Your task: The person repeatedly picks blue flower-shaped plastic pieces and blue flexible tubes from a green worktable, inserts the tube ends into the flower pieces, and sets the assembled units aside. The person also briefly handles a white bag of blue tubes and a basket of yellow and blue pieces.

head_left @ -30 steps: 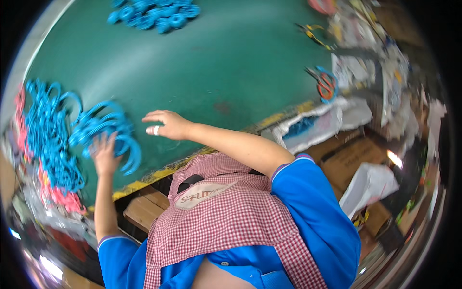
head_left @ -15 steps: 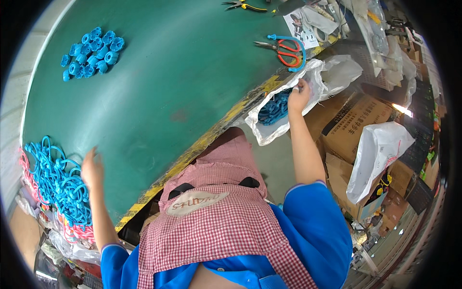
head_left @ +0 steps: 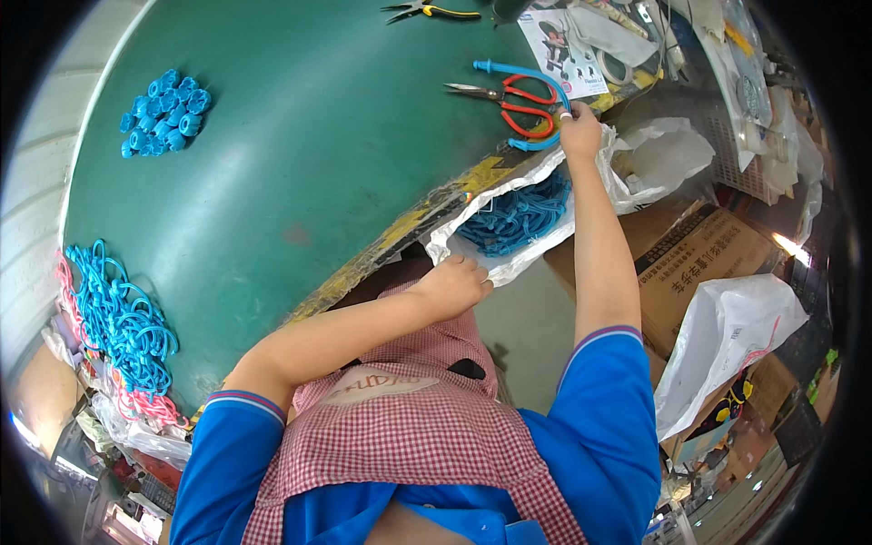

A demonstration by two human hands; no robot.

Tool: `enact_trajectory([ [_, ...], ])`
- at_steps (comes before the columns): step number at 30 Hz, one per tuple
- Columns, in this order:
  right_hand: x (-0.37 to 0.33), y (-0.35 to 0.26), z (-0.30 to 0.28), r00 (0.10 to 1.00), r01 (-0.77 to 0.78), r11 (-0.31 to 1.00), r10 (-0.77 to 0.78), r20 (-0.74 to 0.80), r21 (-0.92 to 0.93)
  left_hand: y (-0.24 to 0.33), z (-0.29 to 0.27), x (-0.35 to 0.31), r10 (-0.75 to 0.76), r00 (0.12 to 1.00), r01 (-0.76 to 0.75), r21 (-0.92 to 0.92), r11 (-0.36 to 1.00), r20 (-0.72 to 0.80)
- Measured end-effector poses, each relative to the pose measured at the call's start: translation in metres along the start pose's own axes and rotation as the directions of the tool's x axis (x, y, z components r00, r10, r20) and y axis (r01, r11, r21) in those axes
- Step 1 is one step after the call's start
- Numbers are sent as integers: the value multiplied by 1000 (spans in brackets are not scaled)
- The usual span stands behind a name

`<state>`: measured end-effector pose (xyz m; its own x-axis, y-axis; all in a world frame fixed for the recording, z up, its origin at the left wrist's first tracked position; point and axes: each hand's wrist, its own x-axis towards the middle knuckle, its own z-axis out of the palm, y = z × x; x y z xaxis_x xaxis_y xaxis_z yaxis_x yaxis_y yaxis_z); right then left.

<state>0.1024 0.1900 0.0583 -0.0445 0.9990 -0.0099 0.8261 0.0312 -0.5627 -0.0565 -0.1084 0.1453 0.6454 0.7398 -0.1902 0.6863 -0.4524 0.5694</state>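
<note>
My right hand (head_left: 579, 132) is raised over the table's edge and grips a curved blue plastic hook (head_left: 530, 86) by one end. Beneath that hook lie orange-handled scissors (head_left: 510, 102). My left hand (head_left: 454, 283) pinches the near rim of a white plastic bag (head_left: 509, 263) that hangs below the table edge. Inside the bag sits a heap of blue hooks (head_left: 520, 216) like the one I hold. The green table (head_left: 318, 154) carries a pile of blue hooks (head_left: 123, 313) at its left edge and a cluster of small blue caps (head_left: 163, 113) farther back.
Yellow-handled pliers (head_left: 427, 11) and a printed leaflet (head_left: 568, 45) lie at the table's far side. Cardboard boxes (head_left: 699, 254) and another white bag (head_left: 727, 336) stand on the floor at right. Pink hooks (head_left: 136, 404) and bagged goods crowd the lower left.
My left hand left the blue hook pile at the table's left and came over to grip the bag's rim. My right hand rose from the bag holding a blue hook.
</note>
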Motion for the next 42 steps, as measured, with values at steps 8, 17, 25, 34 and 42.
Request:
enact_trajectory([
  [8, -97, -99, -24, 951, 64, 820, -223, 214, 569, -14, 28, 42, -236, 965, 262, -398, 879, 114],
  [17, -191, 85, 20, 585, -805, 495, 751, 306, 326, -69, 106, 106, -659, 378, 689, -673, -268, 650],
  [25, -101, 137, 64, 721, -324, 846, 511, 468, -423, -101, 156, 116, -943, 185, 587, -801, -119, 276],
  [34, -113, 154, 89, 491, -220, 861, 503, 711, -458, -118, 184, 136, -886, 220, 588, -781, -213, 407],
  [42, -127, 117, 81, 426, -409, 859, 478, 768, -307, -142, 209, 135, -603, 229, 430, -635, -642, 765],
])
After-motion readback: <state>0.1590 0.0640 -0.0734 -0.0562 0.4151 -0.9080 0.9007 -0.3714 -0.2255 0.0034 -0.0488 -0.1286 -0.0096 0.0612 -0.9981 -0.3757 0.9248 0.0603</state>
